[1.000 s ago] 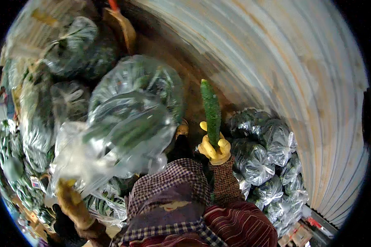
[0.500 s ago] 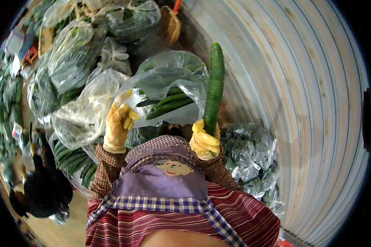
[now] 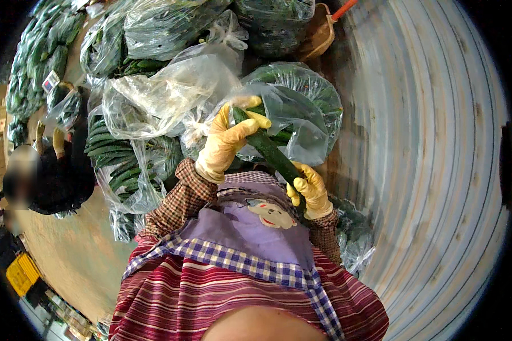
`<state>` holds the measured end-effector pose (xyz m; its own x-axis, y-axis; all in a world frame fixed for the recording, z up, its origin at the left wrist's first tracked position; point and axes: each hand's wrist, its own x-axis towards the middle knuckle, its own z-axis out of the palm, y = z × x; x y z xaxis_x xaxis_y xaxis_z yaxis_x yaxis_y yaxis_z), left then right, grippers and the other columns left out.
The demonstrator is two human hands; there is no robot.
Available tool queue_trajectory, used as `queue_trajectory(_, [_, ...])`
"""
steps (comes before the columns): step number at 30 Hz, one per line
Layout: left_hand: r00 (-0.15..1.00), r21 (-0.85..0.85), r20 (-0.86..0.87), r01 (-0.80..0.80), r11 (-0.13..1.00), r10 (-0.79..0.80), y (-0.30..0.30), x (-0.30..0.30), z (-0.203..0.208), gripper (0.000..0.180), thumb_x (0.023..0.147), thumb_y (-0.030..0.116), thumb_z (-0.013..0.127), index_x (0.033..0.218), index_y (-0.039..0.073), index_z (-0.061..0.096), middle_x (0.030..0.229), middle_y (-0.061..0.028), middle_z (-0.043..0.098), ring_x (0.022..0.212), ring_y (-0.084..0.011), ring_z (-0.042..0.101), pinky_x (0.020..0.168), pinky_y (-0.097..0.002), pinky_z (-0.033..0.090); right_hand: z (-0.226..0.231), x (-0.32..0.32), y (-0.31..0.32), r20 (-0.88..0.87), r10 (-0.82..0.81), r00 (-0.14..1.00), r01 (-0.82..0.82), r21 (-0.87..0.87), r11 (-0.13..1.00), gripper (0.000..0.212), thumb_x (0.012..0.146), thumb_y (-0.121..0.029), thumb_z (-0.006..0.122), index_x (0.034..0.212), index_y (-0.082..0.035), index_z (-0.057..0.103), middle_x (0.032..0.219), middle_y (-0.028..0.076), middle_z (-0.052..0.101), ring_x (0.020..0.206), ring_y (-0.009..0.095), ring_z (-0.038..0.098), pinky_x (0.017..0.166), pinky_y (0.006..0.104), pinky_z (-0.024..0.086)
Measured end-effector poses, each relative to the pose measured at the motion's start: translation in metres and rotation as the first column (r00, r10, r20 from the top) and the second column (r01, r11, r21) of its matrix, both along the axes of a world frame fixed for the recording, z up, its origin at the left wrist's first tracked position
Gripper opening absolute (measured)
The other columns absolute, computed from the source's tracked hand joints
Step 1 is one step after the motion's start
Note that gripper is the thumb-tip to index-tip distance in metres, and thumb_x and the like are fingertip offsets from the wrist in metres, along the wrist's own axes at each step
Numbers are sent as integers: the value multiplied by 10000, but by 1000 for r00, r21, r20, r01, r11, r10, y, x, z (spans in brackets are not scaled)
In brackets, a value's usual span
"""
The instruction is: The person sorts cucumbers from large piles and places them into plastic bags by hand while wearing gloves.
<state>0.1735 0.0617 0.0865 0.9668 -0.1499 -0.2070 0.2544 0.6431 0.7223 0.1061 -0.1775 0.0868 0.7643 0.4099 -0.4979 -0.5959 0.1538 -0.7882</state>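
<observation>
My yellow-gloved right hand (image 3: pixel 309 190) and left hand (image 3: pixel 228 142) both clench one long dark-green cucumber (image 3: pixel 272 152) at a clear plastic bag's (image 3: pixel 301 122) mouth.

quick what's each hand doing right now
Left hand: closed on the upper end of the cucumber.
Right hand: closed on the cucumber's lower end.

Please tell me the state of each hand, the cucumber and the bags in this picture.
Left hand: gloved, gripping the upper end of the cucumber at the bag mouth.
Right hand: gloved, closed on its lower end.
Cucumber: tilted, held by both hands.
Clear plastic bag: open, holding cucumbers.
Other bags: filled, piled up.
</observation>
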Motion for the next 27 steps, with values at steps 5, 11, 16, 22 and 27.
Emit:
queue_trajectory(5, [991, 296, -7, -126, 947, 134, 19, 0, -19, 375, 945, 361, 489, 1120, 44, 590, 879, -67, 671, 454, -31, 355, 422, -178, 280, -17, 10, -17, -178, 92, 980, -77, 87, 993, 428, 903, -313, 579, 1206, -18, 515, 681, 16, 565, 460, 64, 440, 416, 191, 355])
queue_trajectory(11, [974, 274, -189, -71, 959, 126, 51, -12, -2, 494, 947, 359, 489, 1352, 81, 425, 687, 3, 559, 430, -2, 284, 397, -163, 216, -14, 45, -8, -271, 230, 935, -303, -267, 915, 348, 927, -281, 537, 1162, -25, 541, 714, 26, 568, 490, 67, 455, 423, 199, 372])
queue_trajectory(16, [985, -41, -156, -84, 996, 77, 51, -23, 18, 458, 941, 242, 502, 1353, 63, 412, 580, 24, 464, 389, -24, 254, 366, -174, 192, -103, 86, -17, 5, -118, 993, 110, -399, 910, 410, 885, -303, 582, 1202, -46, 542, 1000, 79, 608, 841, 166, 564, 684, 252, 455])
queue_trajectory(22, [977, 45, -73, 203, 978, -200, 30, 15, 36, 429, 903, 175, 518, 1281, -17, 451, 559, 45, 419, 397, -27, 283, 370, -183, 205, -108, 146, -165, 319, 94, 943, 322, -947, -16, 700, 784, -481, 637, 1295, -31, 470, 1349, 206, 449, 1287, 328, 378, 1034, 432, 343])
queue_trajectory(27, [948, 74, 128, 283, 956, -290, 6, 54, 103, 490, 886, 192, 535, 1303, -37, 416, 585, 37, 442, 457, -27, 339, 421, -181, 251, 11, 234, -180, 256, 516, 818, 416, -882, -222, 389, 854, -319, 600, 1064, 9, 596, 1089, 202, 610, 1035, 337, 578, 934, 399, 425])
